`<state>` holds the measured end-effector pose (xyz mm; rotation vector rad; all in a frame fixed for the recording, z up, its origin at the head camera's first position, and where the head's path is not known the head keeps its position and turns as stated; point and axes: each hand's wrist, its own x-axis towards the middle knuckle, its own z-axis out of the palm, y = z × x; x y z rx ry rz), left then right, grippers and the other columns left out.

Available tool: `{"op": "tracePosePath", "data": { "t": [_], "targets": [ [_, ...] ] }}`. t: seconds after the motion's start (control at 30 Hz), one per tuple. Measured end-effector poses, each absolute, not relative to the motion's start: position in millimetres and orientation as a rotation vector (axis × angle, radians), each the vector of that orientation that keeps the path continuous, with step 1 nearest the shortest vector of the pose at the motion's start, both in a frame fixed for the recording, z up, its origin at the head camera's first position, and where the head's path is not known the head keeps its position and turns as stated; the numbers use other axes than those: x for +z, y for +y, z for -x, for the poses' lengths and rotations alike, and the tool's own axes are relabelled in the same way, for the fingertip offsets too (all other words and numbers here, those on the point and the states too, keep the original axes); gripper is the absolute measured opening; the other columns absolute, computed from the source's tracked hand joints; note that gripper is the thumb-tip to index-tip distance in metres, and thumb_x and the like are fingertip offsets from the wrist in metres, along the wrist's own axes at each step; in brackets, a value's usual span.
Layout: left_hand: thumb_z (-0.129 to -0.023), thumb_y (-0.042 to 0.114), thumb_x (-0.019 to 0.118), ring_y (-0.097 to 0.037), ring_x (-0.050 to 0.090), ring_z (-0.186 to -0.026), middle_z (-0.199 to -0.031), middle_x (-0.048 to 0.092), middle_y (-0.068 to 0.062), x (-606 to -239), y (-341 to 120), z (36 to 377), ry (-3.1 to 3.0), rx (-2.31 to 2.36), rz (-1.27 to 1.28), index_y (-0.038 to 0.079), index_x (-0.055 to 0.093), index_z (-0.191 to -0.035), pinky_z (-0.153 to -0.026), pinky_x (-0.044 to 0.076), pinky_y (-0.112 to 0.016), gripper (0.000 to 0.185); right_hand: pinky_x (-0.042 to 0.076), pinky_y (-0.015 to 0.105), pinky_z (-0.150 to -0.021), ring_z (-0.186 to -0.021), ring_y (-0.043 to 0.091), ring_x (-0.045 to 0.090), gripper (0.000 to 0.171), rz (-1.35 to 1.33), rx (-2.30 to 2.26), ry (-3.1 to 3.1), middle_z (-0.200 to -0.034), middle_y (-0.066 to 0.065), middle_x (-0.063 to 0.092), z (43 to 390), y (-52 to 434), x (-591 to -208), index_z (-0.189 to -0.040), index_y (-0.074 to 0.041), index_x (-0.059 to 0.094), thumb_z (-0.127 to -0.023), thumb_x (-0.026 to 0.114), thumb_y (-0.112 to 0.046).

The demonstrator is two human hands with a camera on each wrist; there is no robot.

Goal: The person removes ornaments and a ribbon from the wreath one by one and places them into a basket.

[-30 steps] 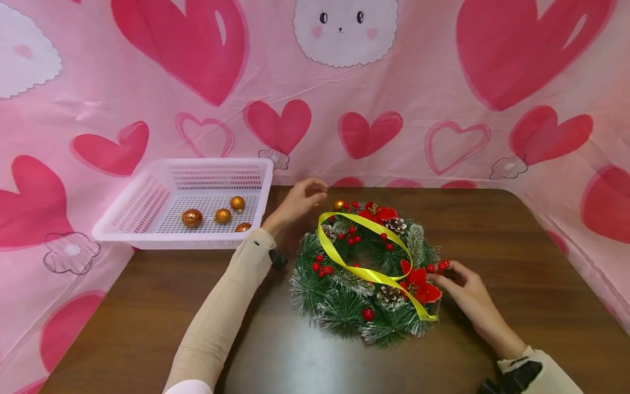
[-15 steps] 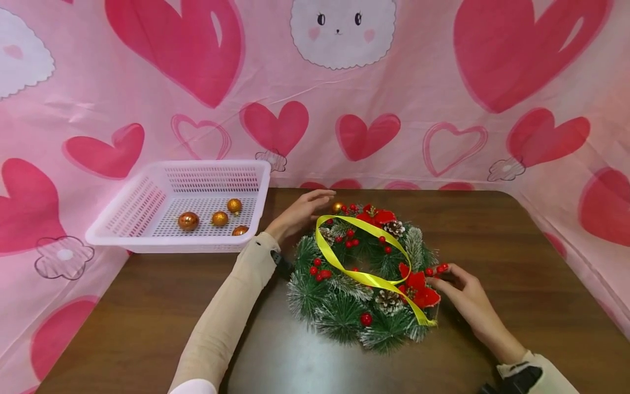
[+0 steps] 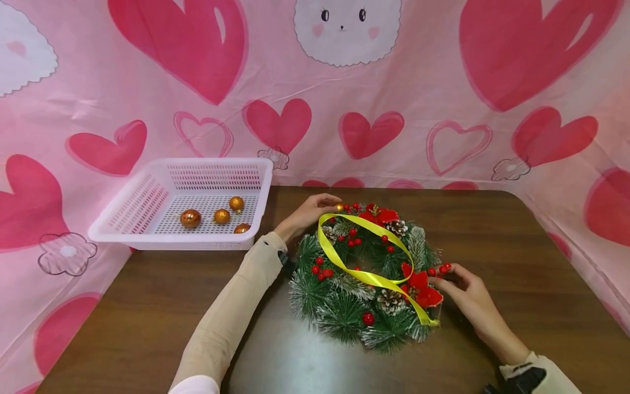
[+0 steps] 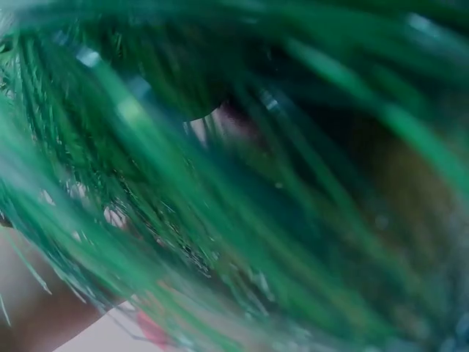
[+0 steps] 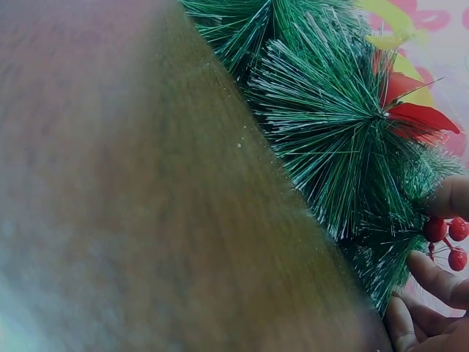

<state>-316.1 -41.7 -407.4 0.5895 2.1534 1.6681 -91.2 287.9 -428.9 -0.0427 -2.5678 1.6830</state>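
A green Christmas wreath [image 3: 339, 314] lies on the table, dressed with red flowers, berries and pinecones. Loosely looped across its top is a yellow ribbon [image 3: 332, 251]. At the wreath's far left edge, my left hand [image 3: 310, 212] pinches a small gold Christmas ball [image 3: 339, 207], partly covered by the fingers. Green needles fill most of the left wrist view and hide that hand's work. My right hand [image 3: 470, 298] grips the wreath's right edge beside a sprig of red berries [image 5: 435, 229]; in the right wrist view its thumb and fingers sit on either side of the greenery.
A white perforated basket [image 3: 179, 239] stands at the back left with several gold balls, among them a larger shiny one [image 3: 190, 218]. Behind the brown wooden table [image 3: 162, 317] hangs a pink cloth [image 3: 315, 82] printed with hearts.
My left hand has moved right and slightly down, from above the wreath's far left edge onto the gold ball. The right hand keeps its grip, and the wreath stays in place.
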Motion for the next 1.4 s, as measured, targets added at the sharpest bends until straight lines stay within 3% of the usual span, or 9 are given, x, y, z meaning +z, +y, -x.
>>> {"op": "tracePosePath", "data": {
  "t": [0.6, 1.4],
  "targets": [
    [-0.094, 0.002, 0.067, -0.029, 0.062, -0.100, -0.115, 0.066, -0.018, -406.1, -35.3, 311.6, 2.428, 1.667, -0.699, -0.001, 0.062, -0.116, -0.091, 0.051, -0.037, 0.023, 0.051, 0.016, -0.080, -0.092, 0.006, 0.064, 0.030, 0.050, 1.703, -2.568, -0.103, -0.003, 0.066, 90.6, 288.8, -429.9, -0.107, 0.004, 0.062, -0.096, 0.068, -0.023],
    [-0.091, 0.003, 0.070, -0.027, 0.065, -0.106, -0.114, 0.067, -0.017, -376.1, -43.7, 301.8, 2.447, 1.650, -0.840, -0.002, 0.063, -0.116, -0.093, 0.053, -0.036, 0.026, 0.051, 0.015, -0.081, -0.093, 0.005, 0.064, 0.030, 0.032, 1.716, -2.554, -0.102, -0.005, 0.066, 91.6, 288.5, -427.9, -0.107, 0.005, 0.062, -0.096, 0.068, -0.023]
  ]
}}
